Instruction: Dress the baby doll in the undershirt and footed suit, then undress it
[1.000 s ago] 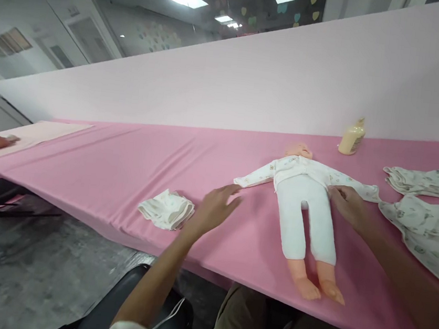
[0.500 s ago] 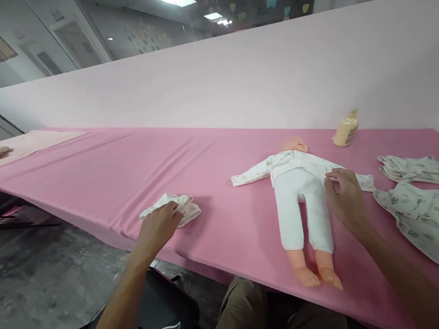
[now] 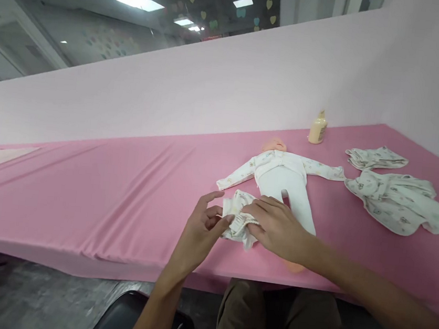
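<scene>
A small bunched white garment (image 3: 237, 204) with a faint print and a gathered, elastic-looking edge is up in front of the doll's legs; its exact kind is unclear. My left hand (image 3: 204, 229) holds its left side with thumb and curled fingers, the index finger stretched out. From the right, my right hand (image 3: 276, 226) pinches the other side, fingertips partly hidden in the folds. Behind them a baby doll (image 3: 286, 178) lies on its back in a white printed long-sleeved top and white trousers, arms spread. My hands and the garment cover part of its legs and feet.
A pink cloth covers the table (image 3: 128, 196). A cream pump bottle (image 3: 317, 129) stands near the wall behind the doll. To the right lie a folded printed cloth (image 3: 376, 158) and a spread printed baby garment (image 3: 401, 201). A black chair (image 3: 118, 319) is below the front edge.
My left hand has brought the white garment rightward from the table to in front of the doll. My right hand has left the doll's side and now grips the garment too. The view has turned right.
</scene>
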`<state>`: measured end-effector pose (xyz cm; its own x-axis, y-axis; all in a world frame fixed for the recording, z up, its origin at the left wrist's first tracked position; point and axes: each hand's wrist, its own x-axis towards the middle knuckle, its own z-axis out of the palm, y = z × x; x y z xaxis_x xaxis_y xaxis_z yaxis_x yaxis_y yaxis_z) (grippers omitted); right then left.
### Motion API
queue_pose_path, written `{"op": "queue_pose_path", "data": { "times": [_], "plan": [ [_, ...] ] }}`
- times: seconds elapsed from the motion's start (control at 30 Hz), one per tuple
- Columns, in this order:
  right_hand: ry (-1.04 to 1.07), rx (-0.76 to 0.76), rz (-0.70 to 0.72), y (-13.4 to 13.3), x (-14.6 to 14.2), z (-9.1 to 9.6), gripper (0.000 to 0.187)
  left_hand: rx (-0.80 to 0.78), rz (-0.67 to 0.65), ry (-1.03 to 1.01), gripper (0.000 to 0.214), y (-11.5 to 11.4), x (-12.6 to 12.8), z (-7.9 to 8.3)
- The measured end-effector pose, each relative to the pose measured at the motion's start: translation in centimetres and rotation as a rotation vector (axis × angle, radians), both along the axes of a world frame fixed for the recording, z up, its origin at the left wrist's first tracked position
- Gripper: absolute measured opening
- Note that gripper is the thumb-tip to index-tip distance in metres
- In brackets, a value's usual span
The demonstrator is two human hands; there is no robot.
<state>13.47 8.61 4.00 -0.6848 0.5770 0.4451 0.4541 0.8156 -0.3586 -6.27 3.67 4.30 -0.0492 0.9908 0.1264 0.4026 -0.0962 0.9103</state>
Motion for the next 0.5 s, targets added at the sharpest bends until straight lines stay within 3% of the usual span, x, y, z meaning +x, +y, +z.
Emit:
{"op": "queue_pose_path", "data": {
  "times": [0.1, 0.23, 0.33, 0.5],
  "plan": [
    [0.091, -0.193, -0.001, -0.3, 1.9, 1.5, 0.029, 0.11, -0.107, 0.266, 0.061, -0.1, -0.2, 0.2],
    [0.194, -0.344, 0.042, -1.3, 3.8, 5.6, 0.03, 0.259, -0.3, 0.448, 0.048, 1.0, -0.2, 1.3],
    [0.211, -0.328, 0.022, -1.5, 5.0, 8.7, 0.026, 0.298, -0.38, 0.325, 0.019, 2.6, -0.1, 2.4],
    [0.291, -0.202, -0.332, -0.2, 8.2, 11.5, 0.021, 0.307, -0.209, -0.167, 0.029, 4.7, -0.1, 4.8]
  ]
}}
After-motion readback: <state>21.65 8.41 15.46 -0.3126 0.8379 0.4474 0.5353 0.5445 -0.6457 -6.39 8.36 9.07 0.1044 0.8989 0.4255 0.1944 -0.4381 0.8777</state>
